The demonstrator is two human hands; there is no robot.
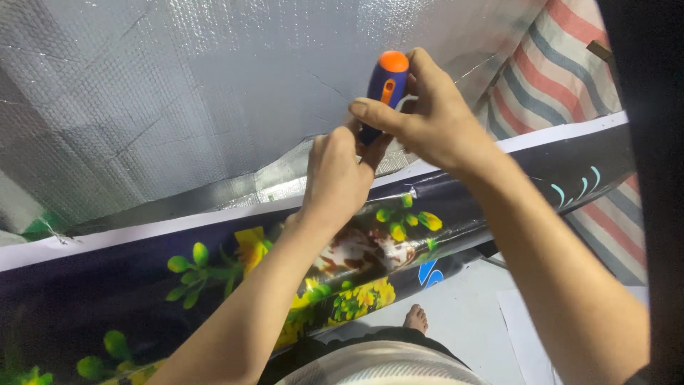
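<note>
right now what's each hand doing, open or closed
Left hand: closed at the lower end of the screwdriver; what it grips is hidden.
Right hand: closed around the blue and orange screwdriver handle.

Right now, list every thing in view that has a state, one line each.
Blue screwdriver with orange cap: upright, gripped by the right hand.
Left hand: closed at the tool's lower end, tip hidden.
Silver bubble-foil sheet: spread out, creased.
Dark glossy flower-printed banner: partly rolled, curving under the forearms.
Striped red, white and grey tarp: hanging behind.

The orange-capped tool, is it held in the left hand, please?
No, the right hand grips the blue tool, while the left hand rests below it.
</note>
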